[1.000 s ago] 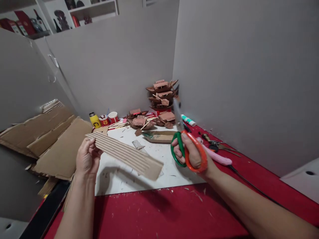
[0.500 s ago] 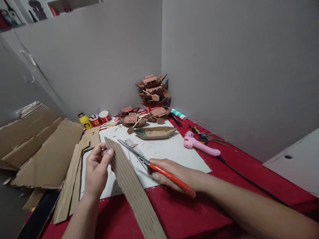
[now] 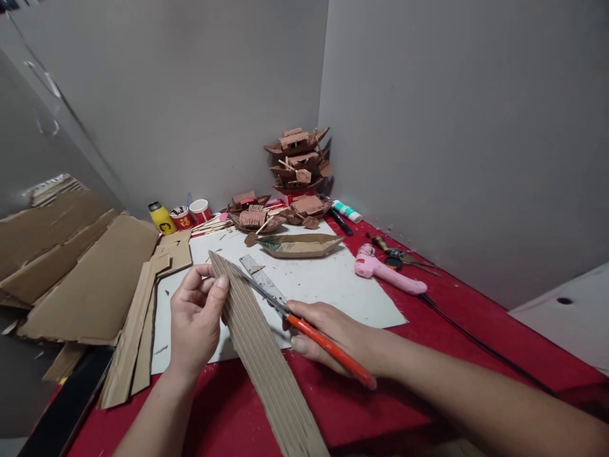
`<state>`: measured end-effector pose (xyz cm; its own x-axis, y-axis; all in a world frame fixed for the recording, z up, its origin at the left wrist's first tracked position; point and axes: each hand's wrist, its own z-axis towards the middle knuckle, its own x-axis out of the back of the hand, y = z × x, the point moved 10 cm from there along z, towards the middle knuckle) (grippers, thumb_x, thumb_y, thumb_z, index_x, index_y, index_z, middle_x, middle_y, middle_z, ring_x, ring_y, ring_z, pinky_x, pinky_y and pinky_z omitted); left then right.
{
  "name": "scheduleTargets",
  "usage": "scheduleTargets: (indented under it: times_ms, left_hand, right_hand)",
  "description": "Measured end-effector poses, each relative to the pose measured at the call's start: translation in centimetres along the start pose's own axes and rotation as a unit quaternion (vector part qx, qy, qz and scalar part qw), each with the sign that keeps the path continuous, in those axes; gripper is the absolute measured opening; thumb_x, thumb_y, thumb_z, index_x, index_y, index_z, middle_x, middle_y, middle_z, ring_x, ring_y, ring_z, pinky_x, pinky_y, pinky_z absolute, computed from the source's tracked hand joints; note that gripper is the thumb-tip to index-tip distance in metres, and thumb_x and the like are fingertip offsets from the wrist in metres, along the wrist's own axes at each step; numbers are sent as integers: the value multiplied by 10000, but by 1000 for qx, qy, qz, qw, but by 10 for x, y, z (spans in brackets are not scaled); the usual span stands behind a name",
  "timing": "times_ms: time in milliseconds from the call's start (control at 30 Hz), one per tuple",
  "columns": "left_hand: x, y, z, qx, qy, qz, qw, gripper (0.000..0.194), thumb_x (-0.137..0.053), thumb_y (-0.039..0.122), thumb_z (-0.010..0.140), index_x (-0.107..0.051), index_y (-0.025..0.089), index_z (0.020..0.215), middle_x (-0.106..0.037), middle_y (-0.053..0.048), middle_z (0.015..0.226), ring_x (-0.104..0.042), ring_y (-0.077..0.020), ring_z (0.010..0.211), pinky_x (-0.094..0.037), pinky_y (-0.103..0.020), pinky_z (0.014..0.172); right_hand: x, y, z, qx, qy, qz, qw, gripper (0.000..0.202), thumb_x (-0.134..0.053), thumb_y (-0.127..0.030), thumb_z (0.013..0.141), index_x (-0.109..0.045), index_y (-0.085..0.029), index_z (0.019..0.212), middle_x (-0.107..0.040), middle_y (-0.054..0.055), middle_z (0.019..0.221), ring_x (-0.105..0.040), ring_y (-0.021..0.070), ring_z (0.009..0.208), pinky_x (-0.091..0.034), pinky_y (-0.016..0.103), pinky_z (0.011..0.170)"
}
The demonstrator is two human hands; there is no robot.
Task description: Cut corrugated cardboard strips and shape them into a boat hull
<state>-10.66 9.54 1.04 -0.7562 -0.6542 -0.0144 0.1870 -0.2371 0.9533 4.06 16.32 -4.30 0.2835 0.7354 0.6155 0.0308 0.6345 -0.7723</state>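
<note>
My left hand pinches a long strip of corrugated cardboard near its pointed upper end, thumb on the ribbed face. The strip slants down toward the bottom edge of the view. In my right hand are scissors with red handles; their blades reach up and left to the strip's right edge near the tip. Beneath the blades, a metal ruler lies on the white sheet. Behind it sits a plain cardboard boat hull.
Brown model boats are stacked in the corner. A pink glue gun with a black cord lies at right. Cardboard pieces fill the left side. A yellow bottle and paper cups stand at back left.
The scissor blades have come against the cardboard strip's edge near its tip, where a gap showed before. The view has shifted slightly. Both hands keep their holds.
</note>
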Motion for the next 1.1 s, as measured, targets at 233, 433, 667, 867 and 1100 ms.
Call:
scheduleTargets:
  times_ms: [233, 433, 667, 867, 1100]
  left_hand:
    - [-2, 3, -3, -15, 14, 30, 999, 170, -671, 329, 774, -575, 213, 853, -626, 54, 623, -523, -78, 518, -402, -162, 528]
    - [-8, 2, -5, -16, -2, 10, 1000, 147, -654, 312, 794, -564, 213, 854, -637, 52, 636, -546, -76, 533, -418, -155, 533]
    - [-9, 0, -4, -19, -10, -17, 1000, 136, -653, 295, 802, -567, 212, 866, -634, 59, 618, -553, -61, 535, -432, -139, 539]
    - [-9, -3, -3, -2, -21, -53, 998, 123, -664, 268, 799, -575, 220, 868, -648, 69, 644, -555, -40, 536, -429, -114, 537]
    - [-10, -7, -2, 33, -33, -104, 993, 158, -683, 254, 776, -586, 215, 894, -628, 62, 635, -562, -57, 547, -444, -141, 550]
  right_hand:
    - [-1, 4, -3, -16, 7, 4, 1000, 364, -419, -549, 887, -423, -192, 815, -481, -15, 678, -398, 111, 572, -334, 236, 558]
    - [-2, 7, -4, -19, 30, 18, 999, 381, -439, -551, 882, -414, -187, 772, -435, -42, 623, -356, 91, 545, -311, 221, 532]
    - [-7, 11, -2, -7, 49, 108, 993, 380, -458, -525, 886, -433, -174, 746, -378, -56, 609, -295, 76, 540, -287, 203, 502]
    - [-4, 12, -2, -11, 62, 139, 988, 369, -513, -498, 864, -435, -173, 709, -343, -63, 594, -277, 71, 534, -283, 199, 492]
    - [0, 12, -1, -11, 76, 121, 990, 362, -558, -469, 836, -400, -181, 684, -328, -70, 576, -276, 72, 531, -271, 195, 480]
